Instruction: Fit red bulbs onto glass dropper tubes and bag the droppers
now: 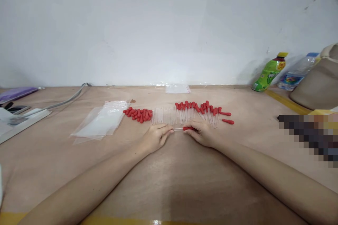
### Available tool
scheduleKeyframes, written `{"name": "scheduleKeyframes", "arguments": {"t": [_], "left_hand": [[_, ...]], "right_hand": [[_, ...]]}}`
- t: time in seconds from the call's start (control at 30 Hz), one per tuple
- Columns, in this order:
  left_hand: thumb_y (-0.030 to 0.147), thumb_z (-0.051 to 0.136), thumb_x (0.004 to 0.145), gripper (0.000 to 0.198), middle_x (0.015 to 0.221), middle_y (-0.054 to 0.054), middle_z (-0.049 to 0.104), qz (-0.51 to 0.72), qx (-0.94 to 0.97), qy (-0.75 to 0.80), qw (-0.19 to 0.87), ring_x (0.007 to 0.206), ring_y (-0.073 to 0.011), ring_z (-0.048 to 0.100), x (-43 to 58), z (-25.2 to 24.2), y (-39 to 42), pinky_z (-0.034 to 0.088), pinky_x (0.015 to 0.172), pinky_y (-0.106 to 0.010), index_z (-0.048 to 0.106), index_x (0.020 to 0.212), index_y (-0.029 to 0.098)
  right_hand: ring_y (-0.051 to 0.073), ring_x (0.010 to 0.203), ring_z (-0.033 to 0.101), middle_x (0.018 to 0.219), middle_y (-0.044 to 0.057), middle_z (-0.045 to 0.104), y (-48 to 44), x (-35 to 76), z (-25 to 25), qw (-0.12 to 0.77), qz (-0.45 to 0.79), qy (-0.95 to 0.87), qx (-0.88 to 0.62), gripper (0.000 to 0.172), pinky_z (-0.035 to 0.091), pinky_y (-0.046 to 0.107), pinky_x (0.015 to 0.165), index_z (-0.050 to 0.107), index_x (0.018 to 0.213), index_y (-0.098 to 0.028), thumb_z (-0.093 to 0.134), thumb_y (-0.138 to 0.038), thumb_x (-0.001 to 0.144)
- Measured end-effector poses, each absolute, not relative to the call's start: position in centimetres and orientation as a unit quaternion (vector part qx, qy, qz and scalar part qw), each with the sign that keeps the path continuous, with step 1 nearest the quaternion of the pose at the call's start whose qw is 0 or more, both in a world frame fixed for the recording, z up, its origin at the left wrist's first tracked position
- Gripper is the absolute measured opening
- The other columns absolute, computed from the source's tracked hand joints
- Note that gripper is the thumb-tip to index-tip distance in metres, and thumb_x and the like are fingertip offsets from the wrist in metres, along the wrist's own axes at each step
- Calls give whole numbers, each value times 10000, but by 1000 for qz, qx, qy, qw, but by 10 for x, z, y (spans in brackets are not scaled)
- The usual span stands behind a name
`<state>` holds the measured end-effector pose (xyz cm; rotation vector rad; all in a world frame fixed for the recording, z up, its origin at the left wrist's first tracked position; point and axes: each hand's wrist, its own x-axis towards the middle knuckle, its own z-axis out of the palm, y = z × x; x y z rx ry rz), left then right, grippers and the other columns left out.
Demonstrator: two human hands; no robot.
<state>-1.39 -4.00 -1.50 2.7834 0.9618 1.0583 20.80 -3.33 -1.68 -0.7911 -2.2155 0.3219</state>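
Note:
Both my hands meet at the table's middle on one dropper (179,129). My left hand (155,137) pinches its clear glass tube. My right hand (201,133) pinches the red rubber bulb on the tube's right end. Just behind lie a pile of loose red bulbs (138,114), a row of bare glass tubes (163,115) and a bunch of assembled droppers with red bulbs (199,109). Two more red bulbs (227,121) lie at the right of that bunch.
Clear plastic bags (101,121) lie left of the bulbs, another small bag (177,89) by the wall. A green bottle (269,72), a water bottle (297,72) and a beige bag (317,84) stand at the right. A cable (63,102), a purple item (16,94) and papers sit far left.

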Motion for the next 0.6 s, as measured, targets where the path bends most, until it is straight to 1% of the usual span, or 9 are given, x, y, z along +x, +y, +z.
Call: {"name": "scheduleKeyframes", "arguments": {"t": [0.27, 0.6], "left_hand": [[201, 438, 860, 205, 717, -46, 614, 336, 890, 306, 39, 617, -110, 548, -11, -14, -45, 434, 576, -210, 625, 909, 131], [195, 434, 860, 203, 721, -39, 616, 341, 893, 292, 33, 624, -108, 548, -9, -15, -45, 439, 582, -206, 623, 914, 143]], "right_hand": [[126, 718, 533, 775, 30, 587, -36, 205, -15, 353, 141, -876, -297, 70, 433, 249, 656, 561, 830, -178, 503, -204, 801], [128, 706, 531, 754, 38, 585, -36, 200, -15, 347, 131, -883, -288, 73, 429, 245, 637, 566, 817, -165, 511, -210, 798]]}}
